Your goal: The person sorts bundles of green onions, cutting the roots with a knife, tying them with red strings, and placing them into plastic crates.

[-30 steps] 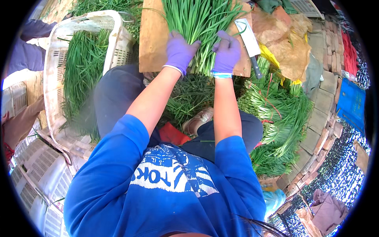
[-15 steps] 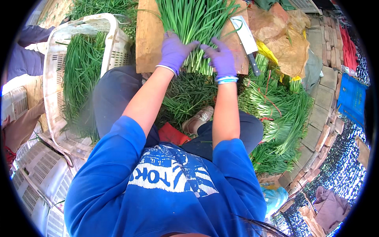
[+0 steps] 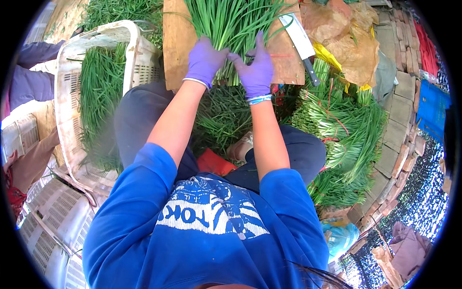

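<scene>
A thick bunch of garlic chives (image 3: 226,29) lies on a wooden board (image 3: 177,53), its pale stem ends toward me. My left hand (image 3: 206,60), in a purple glove, presses round the left side of the stems. From the right, my gloved right hand (image 3: 255,70) closes on the same stems, thumb toward the left hand and forefinger stretched along the leaves. The two thumbs nearly meet over the bunch, and some fingers are hidden under or behind it. On the board's right side rests a cleaver (image 3: 297,38), its dark handle overhanging the near edge.
Tied bundles of chives (image 3: 344,135) are piled at the right beside a brick edging (image 3: 392,130). A white plastic basket (image 3: 132,53) at the left holds more chives. Loose leaves (image 3: 219,115) lie below the board. Another person's legs (image 3: 33,82) show at the far left.
My right hand has moved left and closed in on the stems, now nearer my left hand. The pale stem ends are more covered. The cleaver still lies on the board.
</scene>
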The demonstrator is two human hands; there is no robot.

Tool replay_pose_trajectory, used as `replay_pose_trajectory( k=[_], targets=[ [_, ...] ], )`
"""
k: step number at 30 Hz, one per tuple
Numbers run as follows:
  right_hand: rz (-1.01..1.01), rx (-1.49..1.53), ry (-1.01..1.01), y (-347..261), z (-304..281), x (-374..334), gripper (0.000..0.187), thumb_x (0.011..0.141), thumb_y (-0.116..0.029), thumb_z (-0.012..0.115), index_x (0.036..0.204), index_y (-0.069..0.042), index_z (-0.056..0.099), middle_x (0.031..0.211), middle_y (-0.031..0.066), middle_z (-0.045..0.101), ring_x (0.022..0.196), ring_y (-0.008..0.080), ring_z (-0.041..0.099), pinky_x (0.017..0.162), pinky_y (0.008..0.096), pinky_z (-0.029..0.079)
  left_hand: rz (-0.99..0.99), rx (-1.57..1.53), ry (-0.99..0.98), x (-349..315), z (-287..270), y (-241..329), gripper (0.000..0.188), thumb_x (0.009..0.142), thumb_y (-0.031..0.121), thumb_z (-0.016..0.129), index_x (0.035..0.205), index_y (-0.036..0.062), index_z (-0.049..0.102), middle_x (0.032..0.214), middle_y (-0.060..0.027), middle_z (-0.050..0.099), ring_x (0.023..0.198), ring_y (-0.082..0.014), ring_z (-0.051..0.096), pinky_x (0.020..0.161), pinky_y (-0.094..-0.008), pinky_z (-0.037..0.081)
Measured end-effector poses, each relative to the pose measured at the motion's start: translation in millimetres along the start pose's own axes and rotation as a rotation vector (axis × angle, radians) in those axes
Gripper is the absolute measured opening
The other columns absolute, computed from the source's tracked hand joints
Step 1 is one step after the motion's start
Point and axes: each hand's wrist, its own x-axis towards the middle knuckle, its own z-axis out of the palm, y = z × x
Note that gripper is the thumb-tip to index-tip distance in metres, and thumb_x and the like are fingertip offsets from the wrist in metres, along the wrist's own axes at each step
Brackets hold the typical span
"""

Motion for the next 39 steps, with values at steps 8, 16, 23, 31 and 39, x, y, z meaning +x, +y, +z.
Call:
replay_pose_trajectory(
  k=[8,16,23,31,39],
  targets=[
    [0.209,-0.163,-0.098,21,11,-3,0.078,0.061,-0.020,0.065,0.128,-0.004,0.030,0.087,0.0176,0.054,0.078,0.0314,0.055,0.068,0.0386,0.045,0.038,0.038,0.032,-1,3,0,0.059,0.061,0.034,0.067,0.098,-0.0074,0.048,0.093,-0.0244,0.056,0.087,-0.0362,0.056,0.077,-0.0372,0.045],
    [-0.065,0.009,0.010,23,21,-2,0.071,0.064,-0.015,0.061,0.127,-0.003,0.031,0.097,0.0237,0.050,0.087,0.0361,0.052,0.075,0.0383,0.044,-0.005,0.013,-0.045,0,-3,0,0.057,0.061,0.034,0.067,0.096,-0.0067,0.049,0.094,-0.0247,0.056,0.089,-0.0350,0.055,0.077,-0.0371,0.045],
    [0.060,-0.134,0.074,22,28,-2,0.081,0.057,-0.015,0.065,0.129,-0.005,0.029,0.116,0.0251,0.041,0.105,0.0382,0.042,0.090,0.0395,0.035,0.031,0.004,-0.011,-1,-1,1,0.054,0.061,0.034,0.068,0.093,-0.0057,0.049,0.089,-0.0237,0.057,0.085,-0.0351,0.056,0.074,-0.0379,0.045],
    [-0.137,-0.376,0.074,11,19,-4,0.074,0.062,-0.017,0.061,0.129,-0.009,0.032,0.125,0.0147,0.035,0.106,0.0306,0.039,0.089,0.0418,0.032,0.034,-0.020,0.018,0,1,-4,0.053,0.061,0.033,0.068,0.092,-0.0058,0.049,0.090,-0.0242,0.056,0.084,-0.0353,0.056,0.074,-0.0381,0.045],
    [-0.450,-0.511,0.101,10,26,15,0.017,0.068,-0.012,0.054,0.082,-0.003,0.058,0.114,0.0088,0.048,0.103,0.0274,0.042,0.089,0.0419,0.031,0.027,-0.029,0.012,-2,-1,3,0.054,0.061,0.032,0.066,0.094,-0.0066,0.049,0.092,-0.0253,0.056,0.087,-0.0364,0.056,0.076,-0.0374,0.045]
  ],
)
